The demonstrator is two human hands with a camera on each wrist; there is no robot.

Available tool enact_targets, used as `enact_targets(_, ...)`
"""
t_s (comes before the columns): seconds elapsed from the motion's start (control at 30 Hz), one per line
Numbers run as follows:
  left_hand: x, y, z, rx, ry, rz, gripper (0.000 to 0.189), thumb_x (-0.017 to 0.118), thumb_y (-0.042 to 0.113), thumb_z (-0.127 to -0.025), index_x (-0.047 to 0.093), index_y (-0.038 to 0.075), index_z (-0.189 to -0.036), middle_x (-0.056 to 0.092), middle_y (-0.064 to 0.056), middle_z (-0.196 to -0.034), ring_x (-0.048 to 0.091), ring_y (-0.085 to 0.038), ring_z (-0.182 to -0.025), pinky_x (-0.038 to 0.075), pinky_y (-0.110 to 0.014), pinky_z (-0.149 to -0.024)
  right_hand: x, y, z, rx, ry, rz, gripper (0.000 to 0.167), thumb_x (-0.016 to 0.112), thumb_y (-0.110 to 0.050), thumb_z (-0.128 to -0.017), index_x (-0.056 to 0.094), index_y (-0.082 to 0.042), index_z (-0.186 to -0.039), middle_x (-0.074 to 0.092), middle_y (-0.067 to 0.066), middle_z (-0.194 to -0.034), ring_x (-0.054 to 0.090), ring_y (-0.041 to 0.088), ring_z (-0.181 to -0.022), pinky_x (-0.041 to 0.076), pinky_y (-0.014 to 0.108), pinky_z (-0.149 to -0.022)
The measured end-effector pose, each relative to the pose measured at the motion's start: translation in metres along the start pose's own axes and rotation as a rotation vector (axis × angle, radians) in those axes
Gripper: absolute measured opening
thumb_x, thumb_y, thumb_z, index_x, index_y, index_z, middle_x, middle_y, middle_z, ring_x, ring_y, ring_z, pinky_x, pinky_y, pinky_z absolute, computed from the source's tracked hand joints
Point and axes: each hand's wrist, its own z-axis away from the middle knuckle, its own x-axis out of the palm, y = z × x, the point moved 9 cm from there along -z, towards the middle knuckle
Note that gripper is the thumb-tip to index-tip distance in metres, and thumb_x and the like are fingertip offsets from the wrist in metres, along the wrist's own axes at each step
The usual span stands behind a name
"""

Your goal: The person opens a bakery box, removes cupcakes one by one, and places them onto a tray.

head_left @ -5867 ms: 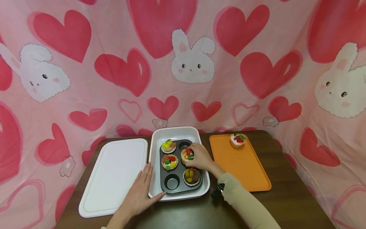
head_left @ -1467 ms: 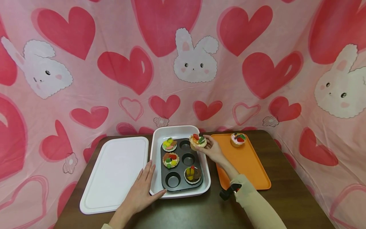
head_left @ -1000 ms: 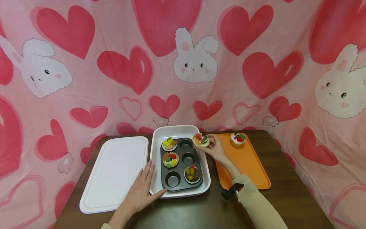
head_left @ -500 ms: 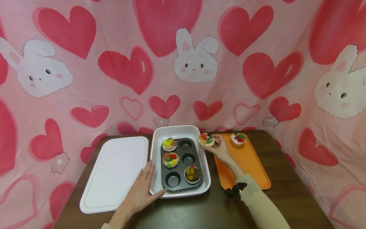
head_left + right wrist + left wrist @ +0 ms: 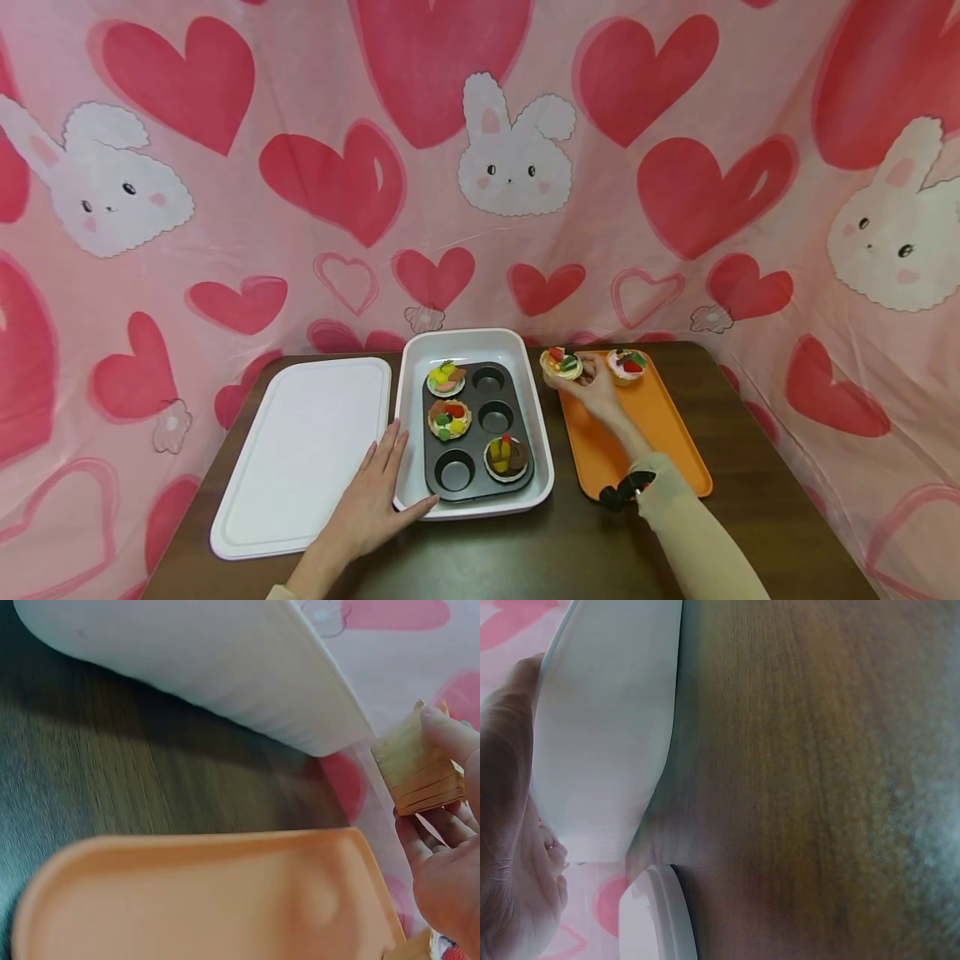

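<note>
My right hand holds a toy cupcake topped with red, orange and green fruit pieces. In the right wrist view its pale pleated cup is pinched between thumb and fingers, raised above the orange tray. A pink-topped cupcake stands at that tray's far end, just right of my hand. My left hand rests with straight fingers against the near left corner of the white basin. Inside the basin lies a dark muffin tin with fruit tarts in three cups.
A flat white tray lies on the left side of the brown wooden table. The orange tray sits to the basin's right. A pink heart-and-rabbit cloth hangs directly behind the table.
The right hand has lifted the fruit cupcake out of the tin's middle right cup and carried it rightward, past the basin's rim to over the orange tray. The left hand stays at the basin.
</note>
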Motion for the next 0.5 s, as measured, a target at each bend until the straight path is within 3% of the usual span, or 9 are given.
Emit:
enact_targets(0.13,0.0,0.0,0.001,0.003,0.01,0.008,0.118,0.073,0.078,-0.088,0.036,0.003,-0.171,0.026,-0.017,-0.183,0.036,-0.037,-0.167,0.032,-0.06,-0.136,-0.006,0.005,-0.002,0.004,0.023,0.002,0.065,0.078,0.004,-0.096,0.04,0.011,-0.148,0.057,0.042,-0.15,0.062,-0.007,-0.098,0.052,0.003,-0.085)
enact_targets(0.37,0.001,0.001,0.0,0.008,0.003,0.002,0.118,0.071,0.079,-0.088,0.035,0.003,-0.171,0.024,-0.016,-0.184,0.036,-0.037,-0.167,0.033,-0.061,-0.136,-0.014,0.013,-0.006,0.025,0.071,0.026,0.066,0.081,-0.001,-0.097,0.041,0.008,-0.148,0.059,0.039,-0.15,0.061,-0.002,-0.102,0.05,0.0,-0.086)
enact_targets(0.5,0.002,0.0,0.0,0.008,0.008,0.004,0.118,0.072,0.078,-0.088,0.035,0.003,-0.171,0.025,-0.016,-0.184,0.036,-0.037,-0.167,0.033,-0.061,-0.136,-0.016,0.016,-0.007,0.025,0.094,0.013,0.061,0.079,0.001,-0.098,0.041,0.007,-0.146,0.059,0.04,-0.149,0.06,-0.006,-0.101,0.048,-0.001,-0.087)
